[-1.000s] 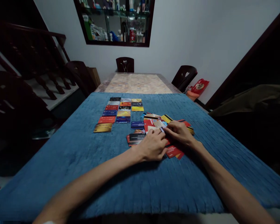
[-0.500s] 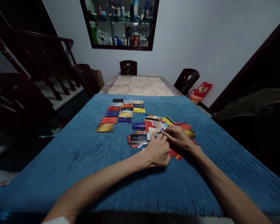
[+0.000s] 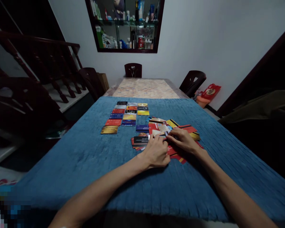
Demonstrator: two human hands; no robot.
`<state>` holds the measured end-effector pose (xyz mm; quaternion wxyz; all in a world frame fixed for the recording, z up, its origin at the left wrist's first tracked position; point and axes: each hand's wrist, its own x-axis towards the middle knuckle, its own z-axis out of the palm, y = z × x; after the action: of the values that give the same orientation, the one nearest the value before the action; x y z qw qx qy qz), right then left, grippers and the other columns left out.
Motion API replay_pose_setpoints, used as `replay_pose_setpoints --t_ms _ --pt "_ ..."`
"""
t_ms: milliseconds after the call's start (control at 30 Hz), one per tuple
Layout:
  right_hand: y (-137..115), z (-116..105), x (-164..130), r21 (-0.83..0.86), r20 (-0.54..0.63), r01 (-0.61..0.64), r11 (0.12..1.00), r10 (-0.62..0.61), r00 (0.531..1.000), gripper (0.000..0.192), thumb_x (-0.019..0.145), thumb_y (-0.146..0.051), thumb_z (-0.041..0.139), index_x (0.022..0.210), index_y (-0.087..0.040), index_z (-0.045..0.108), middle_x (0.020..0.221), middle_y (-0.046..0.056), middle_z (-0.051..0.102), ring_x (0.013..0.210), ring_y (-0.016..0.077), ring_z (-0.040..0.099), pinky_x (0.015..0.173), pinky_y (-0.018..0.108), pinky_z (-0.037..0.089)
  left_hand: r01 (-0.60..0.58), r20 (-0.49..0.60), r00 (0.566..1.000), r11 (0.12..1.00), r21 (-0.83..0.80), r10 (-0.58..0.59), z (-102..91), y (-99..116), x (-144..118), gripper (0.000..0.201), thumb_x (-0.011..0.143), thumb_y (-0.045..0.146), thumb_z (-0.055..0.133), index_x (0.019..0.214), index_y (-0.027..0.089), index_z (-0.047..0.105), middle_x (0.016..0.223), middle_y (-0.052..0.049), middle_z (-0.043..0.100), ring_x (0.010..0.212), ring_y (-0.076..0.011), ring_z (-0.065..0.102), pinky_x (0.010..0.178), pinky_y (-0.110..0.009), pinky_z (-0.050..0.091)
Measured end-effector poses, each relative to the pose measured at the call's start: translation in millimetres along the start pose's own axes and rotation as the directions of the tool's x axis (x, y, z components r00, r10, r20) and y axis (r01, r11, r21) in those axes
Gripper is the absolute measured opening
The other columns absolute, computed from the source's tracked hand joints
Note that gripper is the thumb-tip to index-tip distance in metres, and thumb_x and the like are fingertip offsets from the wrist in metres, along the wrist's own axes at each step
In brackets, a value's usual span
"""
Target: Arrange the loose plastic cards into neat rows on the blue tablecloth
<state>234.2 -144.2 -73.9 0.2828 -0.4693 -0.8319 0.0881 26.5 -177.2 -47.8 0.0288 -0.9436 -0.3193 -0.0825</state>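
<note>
A loose pile of overlapping bank cards [image 3: 154,127] lies in front of me. My left hand [image 3: 157,152] is closed low over the pile's near left part, fingers curled down, with the pale edge of a card at the fingertips. Just left of it, a black card [image 3: 140,141] tops several others. My right hand [image 3: 183,140] rests on the pile's right part, thumb and fingers drawn together near the left hand; what they pinch is hidden. Red cards [image 3: 173,151] stick out beneath both hands. A dark blue card [image 3: 142,128] lies at the pile's left edge.
Farther left, cards lie in three columns, with a gold card [image 3: 109,129] nearest and a yellow card [image 3: 143,112] at the right. A blue cloth [image 3: 85,164] covers the near table; the marbled tabletop [image 3: 147,87] shows beyond. Chairs [image 3: 193,81] stand around it.
My left hand has shifted slightly left and covers a whitish card that showed beside the black one. More red card shows between the hands. The right hand stays nearly in place; the view shifted slightly.
</note>
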Motion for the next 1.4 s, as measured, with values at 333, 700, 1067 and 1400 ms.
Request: replay_pose_setpoints --t_ms 333,700,1067,1400 --pt "-12.9 -10.4 -6.1 0.075 0.045 0.093 0.993 -0.096 0.994 0.037 0.087 -0.052 0.065 0.109 -0.022 0.07 0.109 0.01 0.066 0.103 0.0258 0.059 0.09 0.044 0.048 0.093 -0.079 0.992 0.991 -0.097 -0.101 -3.8 -30.9 -9.1 0.048 0.082 0.043 0.059 0.119 0.012 0.062 0.111 -0.017 0.06 0.102 -0.0311 0.054 0.091 -0.045 0.042" --pt "-40.6 6.8 -0.6 -0.351 -0.096 0.354 0.867 -0.409 0.907 0.023 0.087 -0.021 0.06 0.109 -0.021 0.068 0.099 0.009 0.067 0.093 0.025 0.052 0.082 0.043 0.045 0.121 -0.166 0.975 0.979 -0.165 -0.148 -2.4 -40.1 -6.1 0.044 0.078 0.049 0.065 0.102 0.012 0.069 0.099 -0.014 0.061 0.095 -0.0284 0.053 0.088 -0.043 0.045" --pt "-42.6 9.5 -1.6 -0.363 -0.377 0.296 0.884 -0.43 0.821 0.015 0.094 -0.015 0.054 0.102 -0.022 0.064 0.087 0.005 0.068 0.078 0.0185 0.059 0.07 0.032 0.044 0.058 -0.335 0.921 0.922 -0.382 -0.197 -5.0 -44.2 -6.3 0.043 0.081 0.046 0.068 0.111 0.015 0.068 0.102 -0.011 0.066 0.098 -0.0271 0.056 0.091 -0.044 0.045" --pt "-37.5 23.7 -2.7 0.112 -0.607 0.004 0.994 0.066 0.792 0.036 0.086 -0.031 0.066 0.118 -0.025 0.053 0.097 0.004 0.067 0.08 0.0201 0.067 0.07 0.034 0.055 0.104 -0.317 0.895 0.839 -0.535 -0.313 5.7 -51.2 -3.6 0.031 0.082 0.02 0.06 0.112 0.015 0.065 0.103 -0.009 0.069 0.098 -0.0238 0.058 0.092 -0.041 0.047"
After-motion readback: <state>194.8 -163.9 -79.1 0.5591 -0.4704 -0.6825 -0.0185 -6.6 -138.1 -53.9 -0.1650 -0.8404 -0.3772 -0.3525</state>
